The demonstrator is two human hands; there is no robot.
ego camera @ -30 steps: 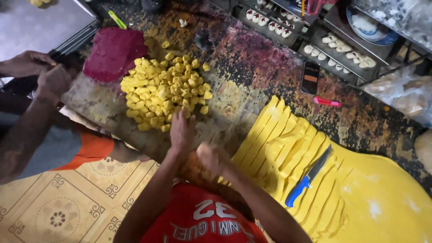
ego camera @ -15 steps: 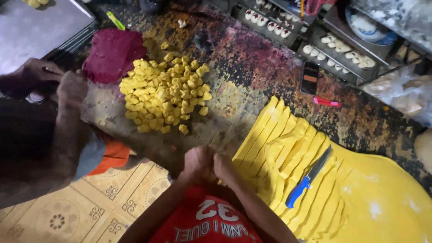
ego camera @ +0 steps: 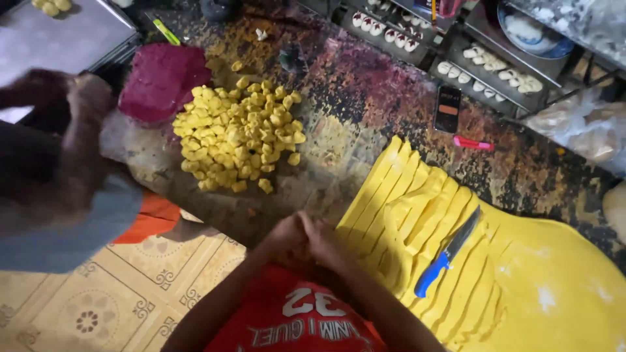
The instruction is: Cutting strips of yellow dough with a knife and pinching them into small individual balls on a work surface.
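Note:
My left hand point(ego camera: 285, 236) and my right hand point(ego camera: 326, 242) are pressed together at the near edge of the stained worktop point(ego camera: 365, 91), just above my red shirt. Whatever lies between the palms is hidden. A pile of small yellow dough pieces point(ego camera: 238, 140) sits up and to the left of my hands. To their right lies a wide yellow dough sheet point(ego camera: 554, 293), its left part cut into strips point(ego camera: 391, 202). On the strips rests a knife with a blue handle point(ego camera: 447, 251).
Another person's arm and hands point(ego camera: 62, 140) reach in, blurred, from the left. A magenta dough lump point(ego camera: 163, 78) lies beside the pile. A dark phone point(ego camera: 448, 107), a pink pen point(ego camera: 473, 143), trays of white pieces point(ego camera: 489, 72) and a metal tray point(ego camera: 59, 39) sit behind.
My left hand has drawn back from the yellow pile and both hands have come together near my body. The other person's arm has moved further in at the left.

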